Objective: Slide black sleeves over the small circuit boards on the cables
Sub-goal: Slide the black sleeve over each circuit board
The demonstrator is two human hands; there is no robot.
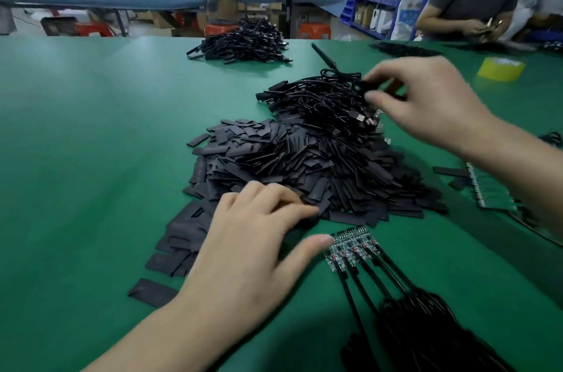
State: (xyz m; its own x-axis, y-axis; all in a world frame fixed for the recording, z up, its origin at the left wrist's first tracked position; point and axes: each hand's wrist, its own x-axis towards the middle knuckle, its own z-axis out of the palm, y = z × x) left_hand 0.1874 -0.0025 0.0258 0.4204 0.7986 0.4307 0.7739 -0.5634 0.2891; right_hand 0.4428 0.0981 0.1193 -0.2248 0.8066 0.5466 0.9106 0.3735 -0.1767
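A big heap of flat black sleeves [304, 167] lies mid-table on the green mat. My left hand [253, 237] rests on its near edge with fingers spread over sleeves, thumb beside several small circuit boards [353, 246] on black cables [396, 295] at the lower right. Behind the heap lies a tangle of sleeved cables [329, 100]. My right hand [426, 100] reaches over that tangle and pinches a black sleeved cable end [368, 86] between thumb and fingers.
A second pile of black cables [243, 42] sits far back. A yellow tape roll [501, 68] stands at the right, a green board panel [487, 189] under my right forearm. A person stands at the far right corner; others work at a blue table behind.
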